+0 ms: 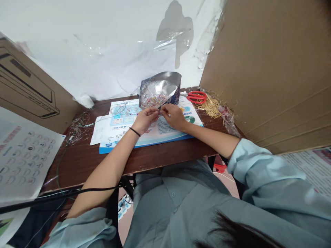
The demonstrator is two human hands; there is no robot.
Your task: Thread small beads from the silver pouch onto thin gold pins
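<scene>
A: Closest in, there's the grey-blue shirt (165,206), then the bare front strip of the dark table (155,159).

B: And on it the printed sheets (116,139), with both hands working above them!

A: Left hand (146,119), black band at the wrist: thumb and fingers drawn together.

B: Right hand (173,116) meets it, fingers curled in. Gripping something? Too small, I can't tell for either hand.

A: Just beyond them, the silvery pouch (168,86) gapes open, colourful beads (154,101) gathered low inside.

B: Right of it, red-handled scissors (196,97) beside a heap of golden sticks (212,108).

A: Behind everything, the white wall (103,69), carrying a dark shadow.
</scene>
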